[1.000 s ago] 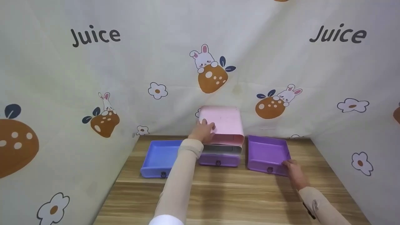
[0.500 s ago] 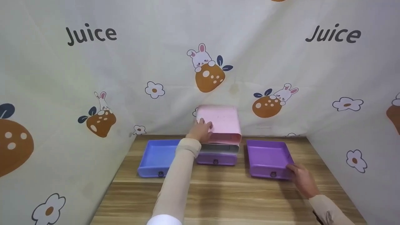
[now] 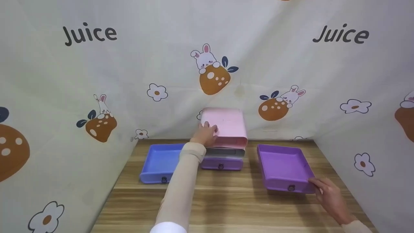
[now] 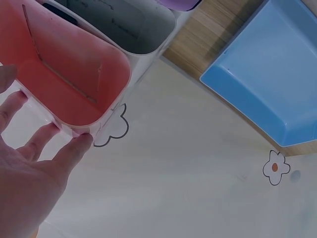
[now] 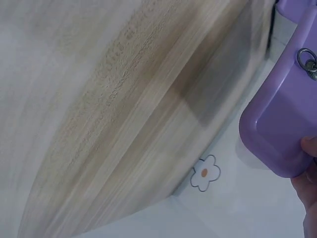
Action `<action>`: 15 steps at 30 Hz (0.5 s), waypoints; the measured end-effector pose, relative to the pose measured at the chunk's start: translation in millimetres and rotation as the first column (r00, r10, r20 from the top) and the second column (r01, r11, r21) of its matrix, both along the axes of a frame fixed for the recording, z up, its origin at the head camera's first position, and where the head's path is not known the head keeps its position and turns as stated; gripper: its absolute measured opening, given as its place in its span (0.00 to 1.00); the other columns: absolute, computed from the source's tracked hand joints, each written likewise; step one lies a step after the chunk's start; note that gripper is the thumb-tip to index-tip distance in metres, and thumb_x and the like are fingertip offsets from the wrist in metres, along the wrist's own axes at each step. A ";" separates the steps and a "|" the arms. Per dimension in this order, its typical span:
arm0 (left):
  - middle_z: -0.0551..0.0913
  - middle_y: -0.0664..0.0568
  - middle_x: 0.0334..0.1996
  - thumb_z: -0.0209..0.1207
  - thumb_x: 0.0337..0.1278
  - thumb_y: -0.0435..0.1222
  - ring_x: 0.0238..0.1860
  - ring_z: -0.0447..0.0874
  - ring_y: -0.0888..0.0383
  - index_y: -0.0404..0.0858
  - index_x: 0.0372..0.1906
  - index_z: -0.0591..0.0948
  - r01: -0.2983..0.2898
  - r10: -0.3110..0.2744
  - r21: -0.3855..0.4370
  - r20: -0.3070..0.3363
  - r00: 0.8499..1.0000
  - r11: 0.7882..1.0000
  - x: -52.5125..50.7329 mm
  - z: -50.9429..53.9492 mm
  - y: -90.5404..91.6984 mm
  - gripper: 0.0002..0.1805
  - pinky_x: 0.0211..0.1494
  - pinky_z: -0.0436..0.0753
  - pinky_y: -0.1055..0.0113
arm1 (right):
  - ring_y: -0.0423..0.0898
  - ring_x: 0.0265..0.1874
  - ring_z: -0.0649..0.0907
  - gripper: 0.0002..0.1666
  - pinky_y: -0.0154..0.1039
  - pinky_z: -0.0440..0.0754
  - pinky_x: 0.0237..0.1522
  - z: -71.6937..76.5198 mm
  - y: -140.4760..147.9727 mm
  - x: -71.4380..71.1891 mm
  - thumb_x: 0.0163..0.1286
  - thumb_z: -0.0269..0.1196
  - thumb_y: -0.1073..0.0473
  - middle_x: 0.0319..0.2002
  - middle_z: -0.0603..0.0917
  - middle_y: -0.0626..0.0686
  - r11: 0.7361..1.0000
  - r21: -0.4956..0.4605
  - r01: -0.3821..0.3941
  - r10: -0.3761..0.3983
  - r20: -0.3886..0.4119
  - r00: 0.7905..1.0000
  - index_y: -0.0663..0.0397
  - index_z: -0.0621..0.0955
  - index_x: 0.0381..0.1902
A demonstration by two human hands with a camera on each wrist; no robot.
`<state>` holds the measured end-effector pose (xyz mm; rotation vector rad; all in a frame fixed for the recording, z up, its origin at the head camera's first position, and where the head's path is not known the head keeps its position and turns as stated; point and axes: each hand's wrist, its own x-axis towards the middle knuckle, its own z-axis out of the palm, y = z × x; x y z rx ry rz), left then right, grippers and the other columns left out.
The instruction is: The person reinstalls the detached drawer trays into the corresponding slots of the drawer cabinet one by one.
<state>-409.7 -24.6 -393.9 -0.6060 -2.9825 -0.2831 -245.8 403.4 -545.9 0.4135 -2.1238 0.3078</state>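
Loose purple drawer (image 3: 284, 163), right of pink case (image 3: 228, 121) | right hand (image 3: 332, 198): grip pinches its near right corner | left hand (image 3: 204, 134): grip unclosed, fingers spread on the case's left top edge | probably light, stiff, slick plastic; best held by near-wall corners

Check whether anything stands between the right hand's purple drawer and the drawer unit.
Nothing visible does: only wooden tabletop shows between the purple drawer and the drawer unit. The left hand is outside that gap.
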 end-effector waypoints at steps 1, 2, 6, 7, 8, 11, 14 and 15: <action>0.75 0.36 0.56 0.53 0.70 0.42 0.58 0.73 0.35 0.41 0.55 0.77 -0.003 0.003 -0.001 0.001 1.000 1.000 -0.1 0.0 0.0 0.15 0.61 0.77 0.46 | 0.48 0.30 0.84 0.27 0.24 0.81 0.40 2.2 -0.7 4.8 0.31 0.72 0.85 0.29 0.85 0.54 1.000 0.006 -0.001 0.001 -0.002 1.000 0.60 0.89 0.33; 0.75 0.36 0.56 0.53 0.70 0.42 0.58 0.73 0.35 0.41 0.55 0.77 -0.005 0.005 -0.002 0.001 1.000 1.000 -0.4 0.1 0.0 0.15 0.61 0.78 0.46 | 0.48 0.30 0.85 0.28 0.25 0.81 0.40 4.6 -1.6 9.3 0.30 0.73 0.85 0.29 0.86 0.54 1.000 0.015 -0.001 0.001 -0.002 1.000 0.59 0.89 0.33; 0.75 0.35 0.57 0.54 0.70 0.42 0.59 0.73 0.34 0.41 0.55 0.77 0.001 -0.001 -0.003 -0.004 1.000 1.000 -1.9 -1.4 0.2 0.15 0.63 0.76 0.45 | 0.48 0.29 0.85 0.28 0.21 0.81 0.40 11.7 -7.2 27.1 0.29 0.75 0.83 0.30 0.86 0.52 0.999 0.038 0.015 -0.015 0.008 1.000 0.57 0.89 0.33; 0.75 0.35 0.57 0.54 0.70 0.42 0.59 0.73 0.34 0.40 0.55 0.77 0.001 -0.001 -0.002 -0.005 1.000 1.000 -2.4 -1.4 0.3 0.15 0.63 0.76 0.45 | 0.45 0.31 0.85 0.20 0.18 0.79 0.41 12.9 -8.4 30.8 0.41 0.75 0.79 0.31 0.86 0.51 0.999 0.036 0.013 -0.014 0.015 1.000 0.56 0.89 0.33; 0.75 0.35 0.57 0.54 0.70 0.42 0.59 0.73 0.34 0.40 0.55 0.78 0.002 -0.002 -0.002 -0.005 1.000 1.000 -2.8 -1.8 0.3 0.15 0.64 0.76 0.45 | 0.44 0.31 0.85 0.20 0.16 0.78 0.43 14.4 -10.2 34.7 0.41 0.75 0.79 0.31 0.87 0.51 0.999 0.031 0.006 -0.007 0.017 1.000 0.56 0.89 0.33; 0.75 0.35 0.57 0.54 0.70 0.42 0.60 0.73 0.34 0.41 0.55 0.78 -0.003 0.003 0.000 0.000 1.000 1.000 -3.4 -1.9 0.5 0.15 0.63 0.77 0.45 | 0.37 0.35 0.83 0.06 0.12 0.75 0.47 14.8 -14.0 44.5 0.60 0.70 0.68 0.32 0.87 0.50 0.999 0.013 -0.032 0.032 0.026 0.999 0.54 0.90 0.34; 0.75 0.35 0.57 0.54 0.70 0.42 0.60 0.73 0.34 0.41 0.55 0.78 -0.008 0.008 0.001 0.002 1.000 1.000 -2.8 -1.9 0.7 0.15 0.63 0.77 0.45 | 0.41 0.34 0.84 0.15 0.11 0.74 0.50 14.2 -19.5 52.7 0.72 0.60 0.53 0.33 0.87 0.50 0.998 0.024 -0.062 0.062 0.029 0.998 0.53 0.89 0.36; 0.75 0.35 0.57 0.54 0.69 0.42 0.60 0.73 0.34 0.41 0.54 0.78 -0.010 0.010 0.001 0.003 1.000 1.000 -2.6 -1.8 0.8 0.15 0.63 0.77 0.45 | 0.41 0.34 0.84 0.24 0.11 0.73 0.51 13.5 -21.5 54.6 0.74 0.52 0.46 0.33 0.87 0.50 0.997 0.028 -0.073 0.072 0.030 0.997 0.52 0.89 0.37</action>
